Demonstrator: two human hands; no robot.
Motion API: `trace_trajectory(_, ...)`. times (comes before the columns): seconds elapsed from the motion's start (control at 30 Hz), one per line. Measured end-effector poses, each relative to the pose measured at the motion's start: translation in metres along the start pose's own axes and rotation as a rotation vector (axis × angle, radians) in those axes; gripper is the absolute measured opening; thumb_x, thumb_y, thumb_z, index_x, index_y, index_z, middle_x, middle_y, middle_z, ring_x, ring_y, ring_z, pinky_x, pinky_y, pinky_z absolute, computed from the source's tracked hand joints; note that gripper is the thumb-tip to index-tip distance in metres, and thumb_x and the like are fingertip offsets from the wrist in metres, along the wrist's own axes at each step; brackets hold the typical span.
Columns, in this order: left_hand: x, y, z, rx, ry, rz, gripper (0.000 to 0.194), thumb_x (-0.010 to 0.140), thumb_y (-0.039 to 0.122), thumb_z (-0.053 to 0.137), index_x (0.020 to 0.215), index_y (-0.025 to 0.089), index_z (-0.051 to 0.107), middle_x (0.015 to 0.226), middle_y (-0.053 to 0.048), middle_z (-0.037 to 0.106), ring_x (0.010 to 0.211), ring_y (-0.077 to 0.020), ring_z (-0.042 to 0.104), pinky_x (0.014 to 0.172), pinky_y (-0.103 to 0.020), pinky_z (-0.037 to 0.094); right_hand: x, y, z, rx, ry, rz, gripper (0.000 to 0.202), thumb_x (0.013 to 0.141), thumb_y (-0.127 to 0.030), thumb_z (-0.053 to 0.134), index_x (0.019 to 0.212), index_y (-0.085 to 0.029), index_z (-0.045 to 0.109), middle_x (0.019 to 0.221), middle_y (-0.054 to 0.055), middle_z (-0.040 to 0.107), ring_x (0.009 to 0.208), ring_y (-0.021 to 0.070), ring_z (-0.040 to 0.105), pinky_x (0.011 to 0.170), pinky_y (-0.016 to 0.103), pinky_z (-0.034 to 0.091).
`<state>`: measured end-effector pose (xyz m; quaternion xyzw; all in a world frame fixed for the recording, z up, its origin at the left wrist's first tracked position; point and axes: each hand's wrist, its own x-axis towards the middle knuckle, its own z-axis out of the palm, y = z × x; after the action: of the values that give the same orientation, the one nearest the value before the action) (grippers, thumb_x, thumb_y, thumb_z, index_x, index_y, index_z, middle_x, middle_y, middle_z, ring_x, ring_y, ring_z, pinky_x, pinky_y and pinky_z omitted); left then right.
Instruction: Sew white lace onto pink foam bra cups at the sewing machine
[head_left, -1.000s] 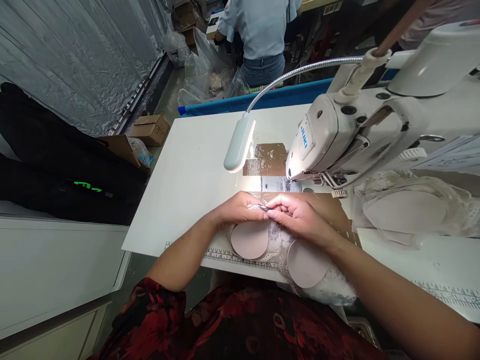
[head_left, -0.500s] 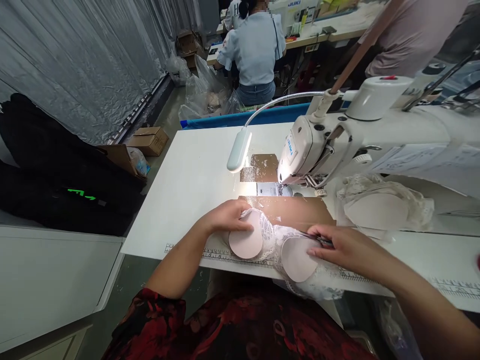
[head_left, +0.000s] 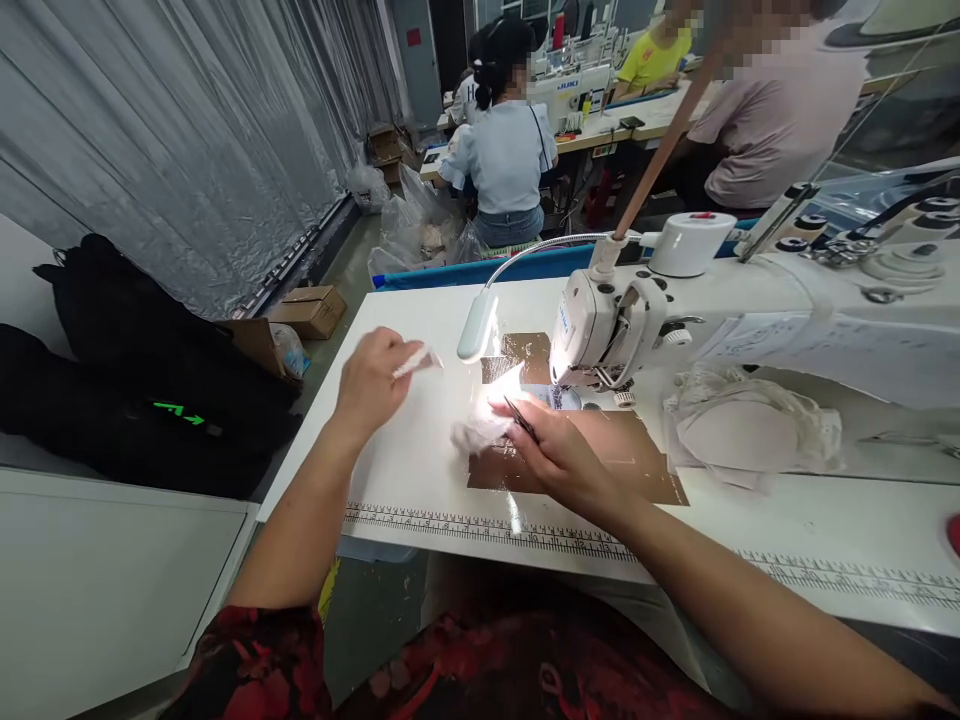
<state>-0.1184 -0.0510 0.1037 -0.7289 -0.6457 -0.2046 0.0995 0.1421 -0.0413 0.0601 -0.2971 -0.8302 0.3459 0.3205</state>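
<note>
My left hand [head_left: 375, 385], raised over the left part of the table, pinches a small piece of white fabric [head_left: 418, 362]. In front of the sewing machine [head_left: 622, 310], my right hand [head_left: 551, 445] is closed around dark thread snips [head_left: 520, 420]. Its fingertips also hold the white lace bra [head_left: 478, 432], which is bunched up, blurred and washed out by the lamp. Whether the fabric in my left hand joins onto the bra, I cannot tell. Brown tape [head_left: 615, 450] covers the tabletop under my right hand.
A lit lamp [head_left: 474, 325] on a bendable neck hangs left of the needle. Cup pieces with lace [head_left: 739, 435] lie stacked under the machine arm. A printed ruler [head_left: 480, 530] runs along the front table edge [head_left: 450, 555]. Co-workers sit beyond, one in a light blue shirt [head_left: 502, 165].
Both hands have moved away from the front edge, the left up and leftward, the right leftward to the lamp. The bra, spread at the edge before, is now lifted and bunched. The view has tilted up.
</note>
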Motion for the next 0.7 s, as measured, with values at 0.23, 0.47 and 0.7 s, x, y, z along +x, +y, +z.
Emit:
trace_trajectory(0.23,-0.008,-0.045,0.050,0.147,-0.240,-0.169,0.042,0.088,0.030,0.049,0.129,0.022,0.054,0.145,-0.011,0.041,0.134,-0.0313,0.035,0.108,-0.046,0.031,0.047,0.032,0.034,-0.424,-0.168,-0.091,0.040,0.086,-0.006,0.034,0.120,-0.008,0.055,0.132,0.022,0.051,0.117,0.0284,0.051,0.096,0.042,0.044)
trace_trajectory(0.47,-0.001,-0.067,0.094,0.068,-0.486,-0.215,0.064,0.092,0.053,0.041,0.143,0.016,0.036,0.155,-0.014,0.025,0.143,-0.0382,0.019,0.113,-0.055,0.022,0.004,0.039,0.014,-0.499,-0.264,-0.058,0.017,0.081,-0.012,0.053,0.092,-0.019,0.062,0.102,0.008,0.065,0.090,0.0200,0.058,0.077,0.030,0.046)
trace_trajectory(0.7,0.004,-0.041,0.080,0.005,-0.320,-0.047,0.058,0.091,0.052,0.043,0.136,0.015,0.043,0.148,-0.015,0.036,0.138,-0.0359,0.031,0.111,-0.053,0.030,-0.086,0.059,-0.063,-0.592,0.051,0.196,0.023,0.088,-0.034,0.055,0.103,-0.018,0.062,0.103,0.010,0.064,0.074,0.0173,0.059,0.060,0.027,0.042)
